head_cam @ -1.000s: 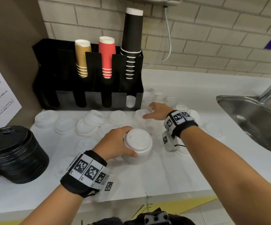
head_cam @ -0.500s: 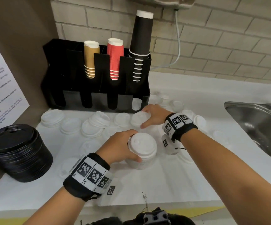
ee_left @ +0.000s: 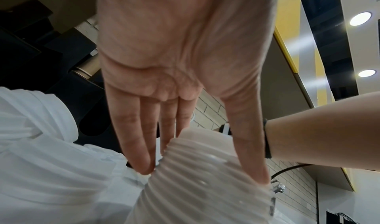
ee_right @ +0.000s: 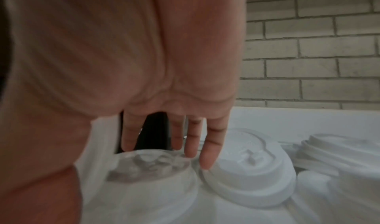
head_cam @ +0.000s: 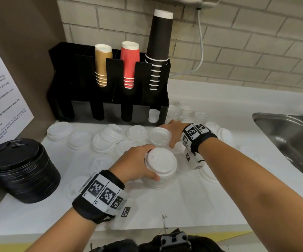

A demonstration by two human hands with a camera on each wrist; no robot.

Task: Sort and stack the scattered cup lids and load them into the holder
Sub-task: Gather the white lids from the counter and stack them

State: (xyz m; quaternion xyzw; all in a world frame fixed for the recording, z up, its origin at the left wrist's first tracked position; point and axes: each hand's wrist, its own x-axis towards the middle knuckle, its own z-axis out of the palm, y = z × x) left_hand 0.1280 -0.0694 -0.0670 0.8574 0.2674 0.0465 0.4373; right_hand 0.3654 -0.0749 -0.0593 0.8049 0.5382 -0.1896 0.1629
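Left hand: the left hand [head_cam: 135, 163] wraps round the side of a stack of white lids [head_cam: 160, 170] standing on the counter; in the left wrist view its fingers [ee_left: 133, 130] and thumb lie against the ribbed edges of the stack [ee_left: 205, 178], gripping it.
Right hand: the right hand [head_cam: 173, 131] reaches forward, palm down, over a loose white lid [head_cam: 159, 136] just in front of the holder; in the right wrist view the fingertips [ee_right: 207, 154] touch down at the far rim of the lid [ee_right: 148, 167], fingers fairly straight. Whether it has the lid pinched cannot be told.
Loose lids: more white lids [head_cam: 109, 135] lie scattered in a row along the white counter [head_cam: 192, 197], some overlapping, others to the right of the right hand.
Holder: the black cup holder [head_cam: 63, 73] stands at the back against the brick wall, with tan, red and black cups in its upper slots and one white lid [head_cam: 153, 115] showing in the lower right slot.
Black lids: a stack of black lids [head_cam: 19, 170] sits at the counter's left end.
Sink: a steel sink [head_cam: 292, 135] is at the right.
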